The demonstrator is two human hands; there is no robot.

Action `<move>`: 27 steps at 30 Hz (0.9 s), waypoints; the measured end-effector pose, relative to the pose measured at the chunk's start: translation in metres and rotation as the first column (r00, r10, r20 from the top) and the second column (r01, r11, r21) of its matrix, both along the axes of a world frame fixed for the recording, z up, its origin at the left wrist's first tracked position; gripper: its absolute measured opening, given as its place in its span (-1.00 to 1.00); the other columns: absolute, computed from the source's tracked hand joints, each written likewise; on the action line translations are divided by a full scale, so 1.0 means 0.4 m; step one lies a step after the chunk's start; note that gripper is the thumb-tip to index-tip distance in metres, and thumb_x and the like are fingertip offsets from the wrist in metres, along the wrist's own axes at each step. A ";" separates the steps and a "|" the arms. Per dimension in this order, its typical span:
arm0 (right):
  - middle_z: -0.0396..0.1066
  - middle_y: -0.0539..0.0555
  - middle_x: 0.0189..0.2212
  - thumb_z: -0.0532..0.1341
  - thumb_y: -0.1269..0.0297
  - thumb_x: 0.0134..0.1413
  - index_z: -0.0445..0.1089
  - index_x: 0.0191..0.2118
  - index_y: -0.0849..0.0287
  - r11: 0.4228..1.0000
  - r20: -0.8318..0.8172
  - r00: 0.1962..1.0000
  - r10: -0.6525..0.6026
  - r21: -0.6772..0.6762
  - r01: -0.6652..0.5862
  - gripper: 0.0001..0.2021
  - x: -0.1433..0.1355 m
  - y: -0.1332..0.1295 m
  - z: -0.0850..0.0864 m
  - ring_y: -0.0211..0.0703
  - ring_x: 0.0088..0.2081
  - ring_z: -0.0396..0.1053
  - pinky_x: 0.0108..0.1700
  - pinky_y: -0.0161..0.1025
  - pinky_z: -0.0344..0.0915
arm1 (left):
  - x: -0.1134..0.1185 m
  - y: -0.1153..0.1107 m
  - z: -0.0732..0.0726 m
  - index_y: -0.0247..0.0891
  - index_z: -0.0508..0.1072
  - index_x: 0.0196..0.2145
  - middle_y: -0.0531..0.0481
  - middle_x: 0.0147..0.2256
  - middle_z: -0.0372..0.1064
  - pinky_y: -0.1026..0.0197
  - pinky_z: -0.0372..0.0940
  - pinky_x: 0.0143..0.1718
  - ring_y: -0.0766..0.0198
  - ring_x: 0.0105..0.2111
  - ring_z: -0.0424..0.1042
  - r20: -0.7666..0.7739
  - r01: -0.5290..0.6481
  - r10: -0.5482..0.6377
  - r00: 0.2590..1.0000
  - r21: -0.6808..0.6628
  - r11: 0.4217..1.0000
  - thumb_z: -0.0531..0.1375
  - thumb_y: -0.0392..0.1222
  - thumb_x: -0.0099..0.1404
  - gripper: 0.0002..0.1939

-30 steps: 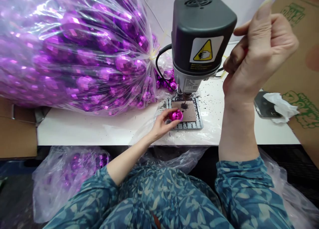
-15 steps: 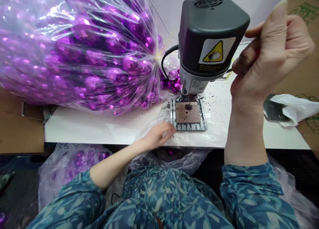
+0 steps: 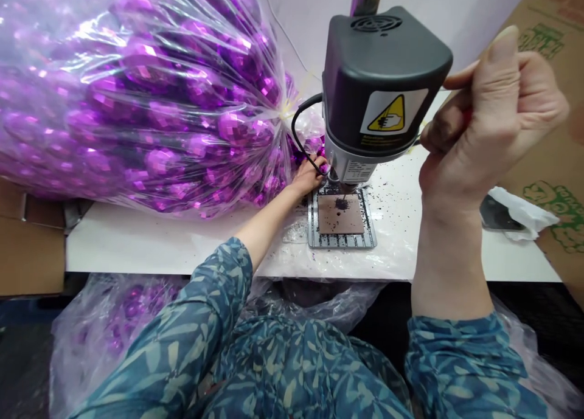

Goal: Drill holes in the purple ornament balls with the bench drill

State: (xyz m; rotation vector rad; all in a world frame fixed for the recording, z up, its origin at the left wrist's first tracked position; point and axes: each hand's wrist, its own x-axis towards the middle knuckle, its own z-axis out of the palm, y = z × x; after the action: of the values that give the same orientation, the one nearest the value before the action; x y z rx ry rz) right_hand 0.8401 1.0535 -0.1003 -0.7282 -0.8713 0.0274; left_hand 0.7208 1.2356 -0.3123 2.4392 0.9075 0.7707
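My left hand [image 3: 310, 174] reaches to the small purple balls [image 3: 316, 145] behind and left of the drill; its fingertips are partly hidden, so what they touch is unclear. My right hand [image 3: 493, 103] is closed at the right side of the black drill head [image 3: 387, 60], around a handle that is mostly hidden, with a bit of red showing. Below the drill, a brown square board [image 3: 342, 223] with a dark hole lies on the slotted metal base [image 3: 342, 243]. Dark shavings [image 3: 342, 204] are heaped on the board under the bit.
A large clear bag of shiny purple balls [image 3: 159, 115] fills the left. Cardboard boxes stand at the left [image 3: 31, 249] and right [image 3: 547, 182]. A phone [image 3: 499, 215] lies partly under white tissue [image 3: 524, 209]. Another plastic bag [image 3: 109, 322] hangs below the table edge.
My left hand has moved from the front left of the metal base up to the small purple balls. My right hand stays at the drill's side. The view has shifted slightly.
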 end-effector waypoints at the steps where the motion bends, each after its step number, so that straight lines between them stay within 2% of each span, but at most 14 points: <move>1: 0.04 -0.16 -0.78 0.37 0.00 0.06 0.32 -0.57 0.19 1.000 0.002 1.000 -0.004 0.004 0.004 -0.59 -0.001 0.000 0.000 -0.43 -0.76 -0.05 -0.70 -0.30 -0.27 | -0.007 -0.003 -0.001 -0.19 0.52 0.05 -0.15 0.06 0.43 -0.08 0.34 0.20 -0.05 0.06 0.43 -0.005 -0.035 0.035 0.999 -0.008 0.999 0.25 -0.43 0.17 -0.52; 5: 0.01 -0.15 -0.79 0.35 0.00 0.05 0.32 -0.57 0.20 1.000 0.007 1.000 -0.014 0.013 0.014 -0.59 -0.001 0.004 -0.001 -0.43 -0.76 -0.05 -0.70 -0.30 -0.28 | -0.054 -0.043 0.020 -0.22 0.47 0.10 -0.23 0.19 0.25 -0.03 0.33 0.19 -0.06 0.06 0.45 0.038 -0.163 0.165 0.986 -0.045 0.986 0.28 -0.40 0.19 -0.50; 9: 0.01 -0.14 -0.78 0.37 0.04 0.02 0.32 -0.58 0.20 0.999 -0.015 1.000 -0.011 0.032 0.012 -0.61 0.000 0.007 -0.001 -0.41 -0.76 -0.04 -0.71 -0.28 -0.29 | -0.126 -0.137 0.058 -0.20 0.44 0.06 -0.16 0.05 0.36 0.03 0.37 0.09 0.03 0.01 0.45 0.214 -0.203 0.214 0.953 -0.070 0.977 0.35 -0.28 0.19 -0.54; 11: 0.02 -0.14 -0.78 0.36 0.13 0.09 0.32 -0.58 0.20 1.000 -0.027 1.000 0.001 0.032 0.000 -0.65 -0.001 0.006 0.000 -0.41 -0.76 -0.05 -0.71 -0.27 -0.29 | -0.156 -0.200 0.074 -0.17 0.42 0.05 -0.11 0.00 0.42 0.06 0.36 0.10 0.07 0.00 0.46 0.356 -0.198 0.242 0.903 -0.154 0.968 0.38 -0.20 0.20 -0.54; 13: 0.03 -0.14 -0.78 0.28 0.26 0.19 0.32 -0.58 0.20 1.000 -0.026 1.000 -0.003 0.024 0.004 -0.67 -0.003 0.003 0.001 -0.42 -0.77 -0.06 -0.70 -0.27 -0.28 | -0.173 -0.260 0.085 -0.15 0.42 0.06 -0.08 -0.02 0.46 0.07 0.37 0.08 0.12 -0.02 0.48 0.495 -0.103 0.275 0.824 -0.346 0.932 0.38 -0.12 0.22 -0.54; 14: 0.03 -0.14 -0.78 0.23 0.32 0.23 0.31 -0.57 0.20 1.000 -0.020 1.000 -0.008 0.013 0.008 -0.67 -0.005 0.001 0.002 -0.42 -0.77 -0.06 -0.69 -0.27 -0.28 | -0.176 -0.286 0.088 -0.15 0.42 0.05 -0.08 -0.03 0.49 0.08 0.40 0.04 0.14 -0.06 0.51 0.544 -0.013 0.305 0.782 -0.476 0.880 0.37 -0.09 0.23 -0.54; 15: 0.04 -0.14 -0.78 0.20 0.34 0.25 0.31 -0.57 0.20 1.000 -0.014 1.000 -0.013 -0.002 0.013 -0.67 -0.006 -0.001 0.003 -0.42 -0.76 -0.06 -0.69 -0.27 -0.27 | -0.176 -0.307 0.090 -0.16 0.41 0.03 -0.07 -0.06 0.51 0.09 0.43 -0.02 0.16 -0.11 0.53 0.572 0.092 0.348 0.743 -0.602 0.793 0.37 -0.06 0.23 -0.56; 16: 0.04 -0.14 -0.78 0.18 0.35 0.26 0.30 -0.57 0.20 1.000 -0.010 1.000 -0.017 -0.016 0.017 -0.66 -0.007 -0.003 0.004 -0.42 -0.76 -0.05 -0.68 -0.28 -0.26 | -0.172 -0.324 0.092 -0.17 0.41 0.00 -0.07 -0.10 0.52 0.09 0.46 -0.08 0.18 -0.16 0.55 0.580 0.192 0.399 0.710 -0.705 0.683 0.36 -0.05 0.23 -0.58; 18: 0.04 -0.15 -0.78 0.17 0.34 0.27 0.29 -0.56 0.19 0.999 -0.010 1.000 -0.014 -0.036 0.013 -0.67 -0.009 -0.005 0.005 -0.42 -0.75 -0.04 -0.68 -0.28 -0.25 | -0.160 -0.343 0.091 -0.21 0.39 -0.07 -0.04 -0.19 0.54 0.11 0.50 -0.19 0.20 -0.26 0.57 0.552 0.322 0.491 0.674 -0.818 0.477 0.38 -0.07 0.21 -0.61; 19: 0.03 -0.16 -0.78 0.17 0.33 0.27 0.28 -0.56 0.19 0.999 -0.012 1.000 -0.011 -0.041 0.010 -0.67 -0.010 -0.006 0.005 -0.42 -0.75 -0.04 -0.68 -0.28 -0.25 | -0.153 -0.346 0.091 -0.22 0.39 -0.08 -0.03 -0.22 0.55 0.13 0.50 -0.23 0.22 -0.30 0.57 0.536 0.347 0.522 0.664 -0.838 0.420 0.39 -0.10 0.20 -0.61; 20: 0.03 -0.16 -0.78 0.17 0.33 0.27 0.28 -0.56 0.19 0.999 -0.015 1.000 -0.009 -0.042 0.008 -0.67 -0.011 -0.006 0.006 -0.43 -0.76 -0.05 -0.69 -0.28 -0.25 | -0.146 -0.347 0.089 -0.23 0.39 -0.09 -0.02 -0.25 0.55 0.17 0.49 -0.28 0.24 -0.34 0.56 0.527 0.356 0.540 0.656 -0.847 0.394 0.39 -0.13 0.19 -0.62; 22: 0.03 -0.17 -0.78 0.17 0.34 0.27 0.28 -0.56 0.19 0.999 -0.023 1.000 0.000 -0.047 -0.001 -0.67 -0.012 -0.006 0.007 -0.44 -0.76 -0.05 -0.69 -0.29 -0.26 | -0.136 -0.343 0.086 -0.26 0.44 -0.08 -0.02 -0.26 0.56 0.27 0.45 -0.35 0.30 -0.38 0.54 0.525 0.352 0.554 0.646 -0.849 0.394 0.39 -0.17 0.20 -0.64; 24: 0.03 -0.17 -0.78 0.16 0.35 0.27 0.26 -0.57 0.18 0.999 -0.037 0.999 0.006 -0.042 -0.008 -0.66 -0.013 -0.007 0.009 -0.45 -0.76 -0.05 -0.70 -0.29 -0.27 | -0.130 -0.338 0.081 -0.27 0.49 -0.08 -0.04 -0.22 0.57 0.32 0.43 -0.35 0.32 -0.34 0.55 0.536 0.346 0.546 0.644 -0.841 0.417 0.40 -0.18 0.21 -0.67; 27: 0.01 -0.18 -0.79 0.14 0.37 0.28 0.25 -0.59 0.17 0.998 -0.044 0.999 0.012 -0.057 -0.015 -0.64 -0.014 -0.009 0.013 -0.46 -0.76 -0.05 -0.70 -0.29 -0.28 | -0.129 -0.332 0.066 -0.26 0.53 -0.04 -0.09 -0.10 0.58 0.27 0.48 -0.24 0.24 -0.19 0.57 0.564 0.326 0.478 0.673 -0.807 0.493 0.47 -0.14 0.15 -0.56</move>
State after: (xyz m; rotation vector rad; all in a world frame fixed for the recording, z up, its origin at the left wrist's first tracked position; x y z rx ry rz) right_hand 0.8345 1.0500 -0.0951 -0.7724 -0.8361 0.0805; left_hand 0.6690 1.1028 -0.2858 0.9690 0.7687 0.9101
